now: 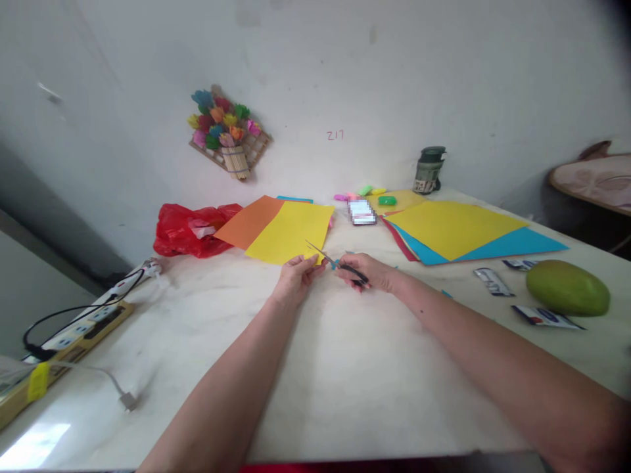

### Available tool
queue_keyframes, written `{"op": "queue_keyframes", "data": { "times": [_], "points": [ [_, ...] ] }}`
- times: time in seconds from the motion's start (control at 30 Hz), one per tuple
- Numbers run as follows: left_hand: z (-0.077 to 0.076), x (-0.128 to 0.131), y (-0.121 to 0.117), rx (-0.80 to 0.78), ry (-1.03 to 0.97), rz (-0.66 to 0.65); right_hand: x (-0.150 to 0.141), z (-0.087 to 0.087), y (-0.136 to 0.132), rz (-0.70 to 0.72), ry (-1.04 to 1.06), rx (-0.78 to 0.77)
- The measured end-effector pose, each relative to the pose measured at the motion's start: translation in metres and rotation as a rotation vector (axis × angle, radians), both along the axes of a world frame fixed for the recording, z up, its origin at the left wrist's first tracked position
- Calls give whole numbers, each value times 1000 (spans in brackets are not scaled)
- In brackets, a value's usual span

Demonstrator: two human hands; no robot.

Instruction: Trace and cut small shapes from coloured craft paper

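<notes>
My right hand point(362, 269) is closed round the black handles of a pair of scissors point(323, 253), whose blades point up and left. Between the fingers of my left hand point(296, 272) is a small piece of yellow paper point(319, 257), right beside the blades. Whether the blades touch the paper I cannot tell. Just behind my hands lie a yellow sheet point(293, 226) and an orange sheet point(254, 222), the yellow overlapping the orange. Small blue scraps point(336, 264) show near my right hand.
At the right are a stack of coloured sheets point(453, 226), a green mango point(566, 288) and small packets point(493, 282). A phone point(361, 212) and a bottle point(429, 171) stand at the back. Left are a red plastic bag point(192, 230) and a power strip point(81, 332) with cables.
</notes>
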State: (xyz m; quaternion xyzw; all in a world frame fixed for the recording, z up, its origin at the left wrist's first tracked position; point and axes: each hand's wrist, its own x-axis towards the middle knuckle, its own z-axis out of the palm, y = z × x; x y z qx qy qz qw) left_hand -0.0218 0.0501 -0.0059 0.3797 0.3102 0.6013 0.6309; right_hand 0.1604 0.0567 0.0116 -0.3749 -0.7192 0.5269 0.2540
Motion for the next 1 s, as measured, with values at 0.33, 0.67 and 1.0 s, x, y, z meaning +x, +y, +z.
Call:
{"op": "queue_keyframes", "data": {
  "times": [0.33, 0.67, 1.0],
  "points": [
    [-1, 0, 1, 5, -11, -4, 0, 2, -2, -3, 1, 5],
    [1, 0, -1, 8, -10, -9, -2, 5, -5, -33, 22, 2],
    [0, 0, -1, 19, -10, -24, -2, 9, -7, -31, 32, 3]
  ]
}}
